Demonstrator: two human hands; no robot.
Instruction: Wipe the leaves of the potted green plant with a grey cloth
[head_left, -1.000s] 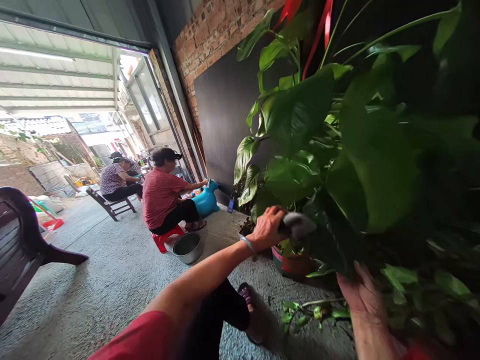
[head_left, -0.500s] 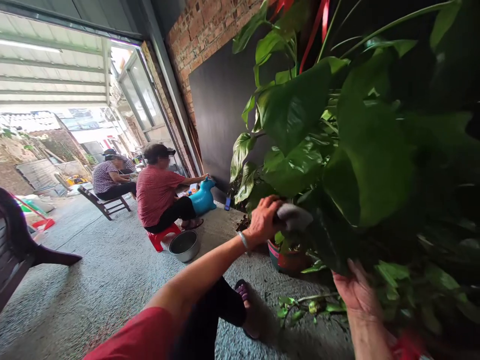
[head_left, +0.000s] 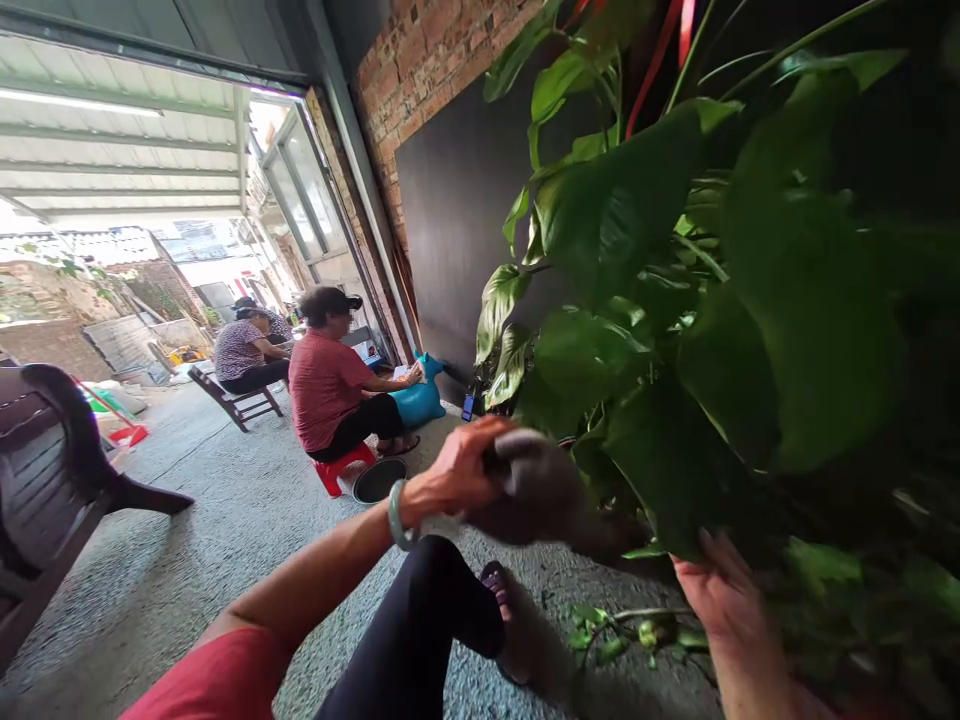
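Observation:
My left hand (head_left: pixel 465 465), with a bangle on its wrist, is closed around a dark grey cloth (head_left: pixel 544 485). The cloth is bunched at the fingers and trails right, blurred by motion, toward the plant. My right hand (head_left: pixel 716 585) is at the lower edge of a large green leaf (head_left: pixel 667 470) and grips it; part of its fingers is hidden by the leaf and shadow. The leaf belongs to a big leafy potted plant (head_left: pixel 600 220) that fills the right side. Its pot is mostly covered by the cloth and leaves.
Cut stems and leaves (head_left: pixel 652 630) lie on the concrete floor near my foot. Left of the plant, a person in a red shirt (head_left: pixel 326 385) sits on a red stool (head_left: pixel 341 470) beside a metal basin (head_left: pixel 379 482) and a blue animal toy (head_left: pixel 420 400). A wooden chair (head_left: pixel 67 470) stands at left.
My left hand has drawn the cloth left and toward me, away from the leaf. My right hand stays at the leaf's edge. The seated person's hand has come back onto the blue toy.

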